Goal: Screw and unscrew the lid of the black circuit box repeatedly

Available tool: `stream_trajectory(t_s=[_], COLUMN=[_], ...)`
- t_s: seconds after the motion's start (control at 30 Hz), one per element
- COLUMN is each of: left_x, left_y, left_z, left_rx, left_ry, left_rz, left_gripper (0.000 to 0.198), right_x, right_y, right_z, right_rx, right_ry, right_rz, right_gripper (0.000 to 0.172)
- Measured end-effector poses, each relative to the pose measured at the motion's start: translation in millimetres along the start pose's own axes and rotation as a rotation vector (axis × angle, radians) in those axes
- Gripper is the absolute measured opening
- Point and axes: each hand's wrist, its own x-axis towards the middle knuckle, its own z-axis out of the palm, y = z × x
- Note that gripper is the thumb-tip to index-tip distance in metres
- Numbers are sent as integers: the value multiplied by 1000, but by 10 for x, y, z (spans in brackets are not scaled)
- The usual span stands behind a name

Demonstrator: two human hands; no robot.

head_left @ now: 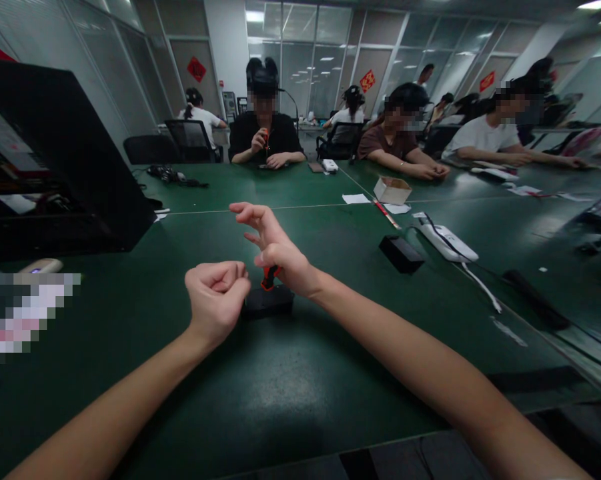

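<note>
My left hand (216,293) is closed in a fist at the left end of a black box (270,303) on the green table. Whatever it may hold is hidden by its fingers. Above the box, my right hand (279,248) has its fingers stretched out and apart. Just under its thumb shows an orange and black handle (269,277), which looks like a screwdriver's. It stands upright over the box, its upper part hidden by the right hand. I cannot tell whether the palm touches it.
A large black case (105,153) stands at the left. To the right lie another black box (401,254), a white power strip (447,240) with cables and a small carton (393,190). Across the table (290,393), a person (265,137) holds an orange screwdriver; other people sit farther right.
</note>
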Motion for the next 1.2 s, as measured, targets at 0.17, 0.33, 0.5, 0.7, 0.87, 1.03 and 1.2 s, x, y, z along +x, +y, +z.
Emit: stream_trajectory(t_s=[0.17,0.33,0.5,0.7,0.87,1.03,1.2], left_x=[72,71,3,-20,34,59,57], left_y=[-71,-94,-71,-107,-157,-242,-295], left_z=[-43,-30,-4,10,14,-10,-25], left_rx=[345,578,623,591,543,462,431], left_ry=[-201,-233,-298,-316,-267,-248,-235], left_rz=[212,317,258,185,130,115,94], left_gripper=[38,10,22,23,24,27,29], right_x=[-8,-5,32,-38,-132,-182,-208], right_y=[-91,-226,-111,288,546,522,456], right_z=[55,-26,-409,-685,-640,-498,-483], right_rx=[-151,-354,-203,211,349,487,708], right_ry=[60,-30,139,820,871,666,267], right_rz=[33,26,35,326,453,504,499], right_gripper=[68,91,76,35,37,23,83])
